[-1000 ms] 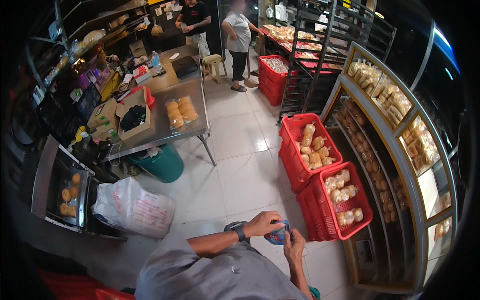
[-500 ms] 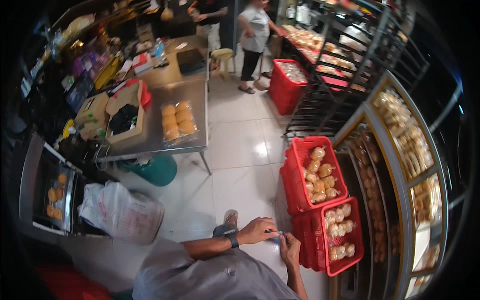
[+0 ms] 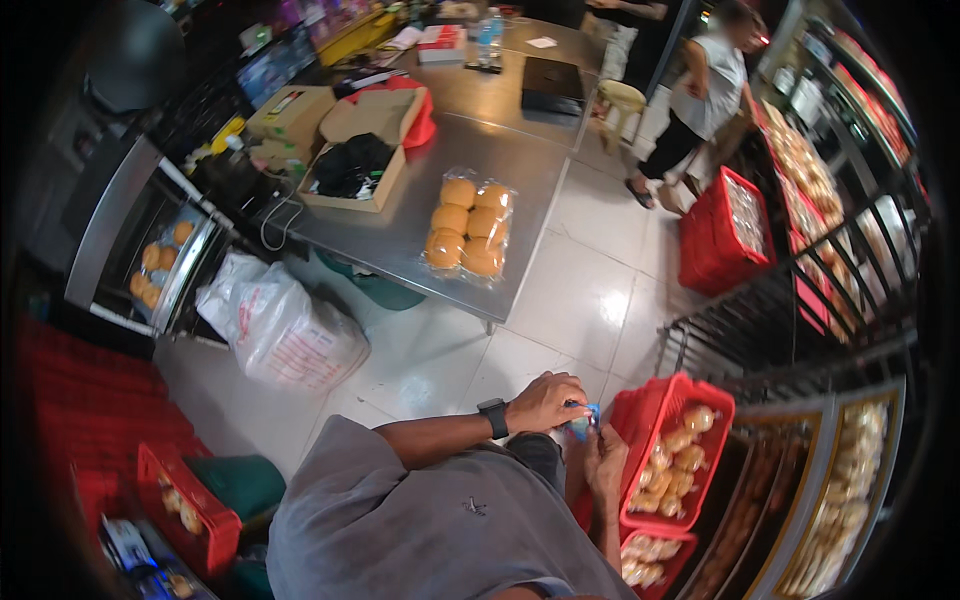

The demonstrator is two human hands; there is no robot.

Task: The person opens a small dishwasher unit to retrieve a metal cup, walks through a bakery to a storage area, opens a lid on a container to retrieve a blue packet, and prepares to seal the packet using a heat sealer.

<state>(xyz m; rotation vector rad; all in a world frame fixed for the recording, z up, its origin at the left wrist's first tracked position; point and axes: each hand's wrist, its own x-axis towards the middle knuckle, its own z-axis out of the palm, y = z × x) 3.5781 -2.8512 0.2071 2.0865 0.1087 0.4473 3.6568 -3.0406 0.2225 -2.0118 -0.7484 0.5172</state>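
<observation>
In front of my chest I hold a small, thin blue piece [image 3: 583, 425], perhaps a packet; its kind is too small to make out. My left hand [image 3: 546, 402], with a dark watch on the wrist, is closed with its fingertips on the piece. Just to its right, my right hand [image 3: 606, 458] is closed at the piece's lower edge. Under and beside my right hand stands a red crate [image 3: 622, 420] of bagged buns [image 3: 680, 460]. A second red crate [image 3: 690, 548] with bagged buns is nearer to me.
Ahead, a steel table [image 3: 520, 255] bears bagged buns [image 3: 468, 228], an open cardboard box [image 3: 378, 195] and a black tray [image 3: 552, 85]. A white plastic bag [image 3: 300, 330] lies left on the floor. Right are a dark rack [image 3: 800, 300] and glass display case [image 3: 835, 500]. A person [image 3: 705, 95] stands far right.
My view has swung left, bringing the table toward the middle and more of the left side into sight. Both hands stay together on the blue piece, which shows more plainly now.
</observation>
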